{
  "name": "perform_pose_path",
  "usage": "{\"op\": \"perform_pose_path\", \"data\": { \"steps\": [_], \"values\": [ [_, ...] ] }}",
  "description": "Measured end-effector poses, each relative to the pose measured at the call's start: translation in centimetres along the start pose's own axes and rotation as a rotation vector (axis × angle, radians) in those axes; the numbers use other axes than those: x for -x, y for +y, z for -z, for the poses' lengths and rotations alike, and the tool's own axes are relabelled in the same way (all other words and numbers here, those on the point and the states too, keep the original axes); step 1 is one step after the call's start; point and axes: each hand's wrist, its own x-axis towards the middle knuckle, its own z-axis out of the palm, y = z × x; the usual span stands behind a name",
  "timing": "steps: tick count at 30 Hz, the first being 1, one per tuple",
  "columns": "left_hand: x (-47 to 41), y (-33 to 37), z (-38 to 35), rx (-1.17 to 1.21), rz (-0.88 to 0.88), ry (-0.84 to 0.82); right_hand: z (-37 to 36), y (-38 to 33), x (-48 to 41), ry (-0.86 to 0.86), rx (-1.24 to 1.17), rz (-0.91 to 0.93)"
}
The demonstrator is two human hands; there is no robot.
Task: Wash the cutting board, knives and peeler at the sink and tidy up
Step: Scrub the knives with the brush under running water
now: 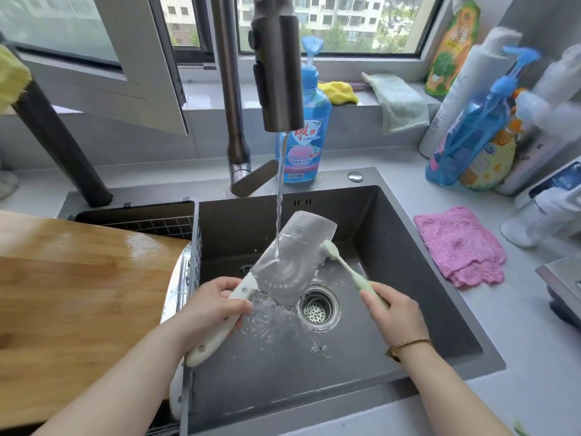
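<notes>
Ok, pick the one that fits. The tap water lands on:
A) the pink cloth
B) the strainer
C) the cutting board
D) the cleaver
D: the stream from the tap hits the flat of the cleaver, which the left hand holds by the handle; the right hand holds a brush at its edge.

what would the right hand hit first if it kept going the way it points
Likely the cleaver: the right hand points up-left along its green brush, whose head sits at the blade's right edge, though depth is unclear.
</notes>
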Motion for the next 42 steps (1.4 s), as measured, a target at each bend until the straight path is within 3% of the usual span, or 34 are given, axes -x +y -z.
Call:
{"op": "perform_pose_path", "data": {
  "steps": [4, 7, 10, 15, 18, 22, 29, 33, 37, 42],
  "values": [
    [-0.3, 0.1, 0.1, -0.051, -0.006, -0.004, -1.4, -1.2, 1.3, -0.245, 0.084, 0.158],
    [-0.2, 0.3, 0.0, -0.166, -0.055, 0.012, -1.3, -0.5, -0.2, -0.100, 0.069, 0.002],
    [0.1, 0.5, -0.3, -0.349, -0.160, 0.070, -0.8, 0.2, -0.7, -0.001, -0.133, -0.121],
    [0.7, 1.7, 0.1, -0.928, -0.397, 0.248, -0.6, -1.0, 1.2, 0.032, -0.413, -0.057],
    [1.0, 2.1, 0.3, -1.089, -0.416, 0.360, -1.0, -1.7, 2.1, 0.078, -0.469, -0.035],
    [0.7, 1.3, 1.3, -1.261, -0.596, 0.444, -1.6, -1.7, 3.4, 0.159, -0.446, -0.008],
    [0.4, -0.2, 1.8, -1.290, -0.569, 0.473, -3.5, -4.8, 3.3, -0.073, -0.102, 0.163],
    [-0.2, -0.4, 2.1, -1.270, -0.642, 0.494, -4.1, -6.3, 2.8, -0.221, 0.125, 0.129],
    [-0.6, -1.0, 2.1, -1.258, -0.694, 0.485, -3.4, -5.5, 1.0, -0.098, 0.162, -0.029],
    [-1.5, -2.2, 1.6, -1.173, -0.750, 0.461, -6.0, -7.0, 2.5, -0.297, 0.215, 0.088]
  ]
}}
